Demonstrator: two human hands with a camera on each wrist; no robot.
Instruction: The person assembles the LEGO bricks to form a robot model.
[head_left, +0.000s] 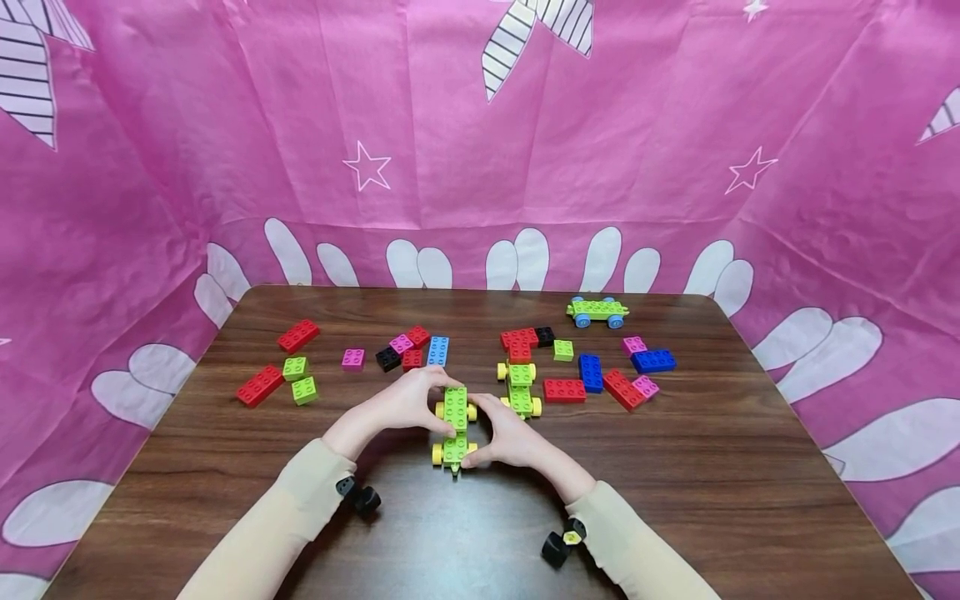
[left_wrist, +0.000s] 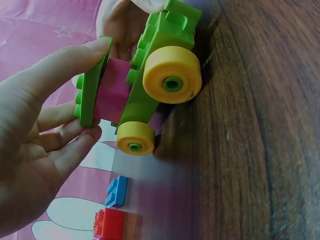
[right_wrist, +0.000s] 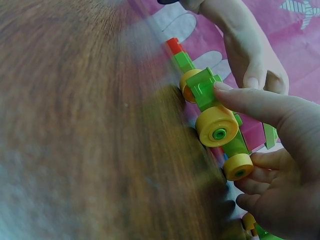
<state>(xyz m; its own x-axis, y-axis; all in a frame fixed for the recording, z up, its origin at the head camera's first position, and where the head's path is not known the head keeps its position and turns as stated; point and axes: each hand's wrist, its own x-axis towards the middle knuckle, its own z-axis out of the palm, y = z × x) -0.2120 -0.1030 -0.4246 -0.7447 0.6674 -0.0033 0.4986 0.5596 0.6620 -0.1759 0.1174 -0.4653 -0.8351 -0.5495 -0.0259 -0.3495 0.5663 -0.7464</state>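
Note:
Between both hands, near the middle of the table, stands a green toy car base (head_left: 455,451) with yellow wheels. A pink brick (left_wrist: 114,90) sits on it, and a flat green studded piece (left_wrist: 88,95) lies over that brick, slightly tilted in the left wrist view. My left hand (head_left: 408,403) pinches this flat piece between thumb and fingers. From the other side my right hand (head_left: 513,432) grips the car base, thumb on its near end (right_wrist: 212,90) and fingers beside a far yellow wheel (right_wrist: 238,166).
Right behind my right hand stands another green car with yellow wheels (head_left: 519,377). A green car with blue wheels (head_left: 597,311) is at the back right. Loose bricks lie to both sides, among them a red brick (head_left: 260,386), a light blue brick (head_left: 438,351) and a dark blue brick (head_left: 654,360).

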